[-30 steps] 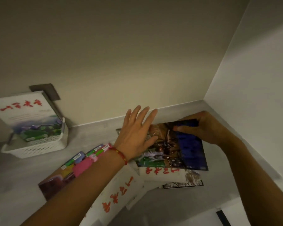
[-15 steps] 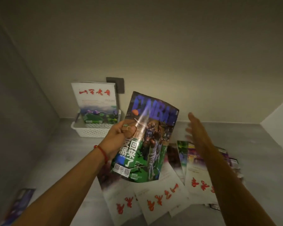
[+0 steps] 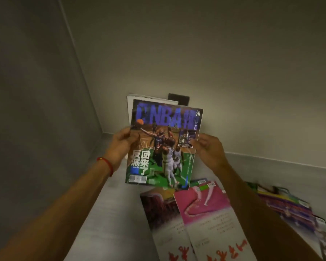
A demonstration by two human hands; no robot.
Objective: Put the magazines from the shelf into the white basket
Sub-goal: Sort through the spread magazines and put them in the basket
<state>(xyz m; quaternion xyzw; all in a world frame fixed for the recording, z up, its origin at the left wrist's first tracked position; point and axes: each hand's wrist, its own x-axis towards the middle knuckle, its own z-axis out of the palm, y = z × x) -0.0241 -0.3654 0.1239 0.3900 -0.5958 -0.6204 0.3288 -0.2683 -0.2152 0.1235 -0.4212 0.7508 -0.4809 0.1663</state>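
I hold an NBA basketball magazine (image 3: 164, 146) upright in the air with both hands. My left hand (image 3: 119, 147) grips its left edge, and my right hand (image 3: 208, 147) pinches its right edge. Just behind its top edge peeks the white top of another magazine (image 3: 149, 97), standing near the back wall. The white basket is hidden behind the held magazine. Several more magazines lie spread on the grey shelf below, among them a pink-covered one (image 3: 201, 202) and a dark red one (image 3: 158, 206).
A dark wall plate (image 3: 179, 99) sits on the back wall behind the magazines. A grey side wall (image 3: 36, 110) closes the shelf on the left. More colourful magazines (image 3: 288, 204) fan out at the right. Bare shelf surface (image 3: 109, 213) lies at the left.
My left hand has carried the NBA magazine up and leftward from the pile. My right hand, free half a second ago, now pinches its right edge. The view has swung left.
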